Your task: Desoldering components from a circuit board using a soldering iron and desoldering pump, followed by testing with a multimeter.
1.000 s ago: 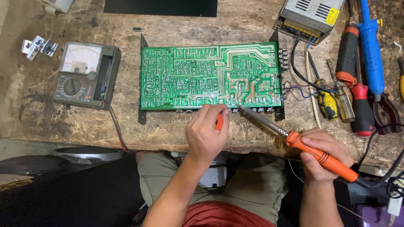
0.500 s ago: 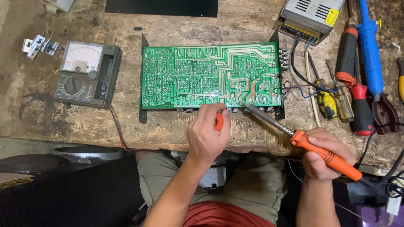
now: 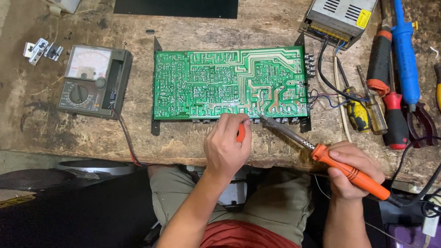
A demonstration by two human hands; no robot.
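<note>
With the soldering iron (image 3: 321, 151) gripped by the right hand (image 3: 351, 172) and a small orange tool, possibly tweezers, pinched by the left hand (image 3: 227, 147), adjacent tracks on the green circuit board (image 3: 229, 82) could be bridged by a slipped tip.

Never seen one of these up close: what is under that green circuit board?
The green circuit board rests on the worn wooden bench, with black brackets poking out at its corners. Whatever is on its underside is hidden.

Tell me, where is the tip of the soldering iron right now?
In the head view, the soldering iron, held in the right hand, has its tip at the lower edge of the green circuit board, just right of the left hand.
</note>
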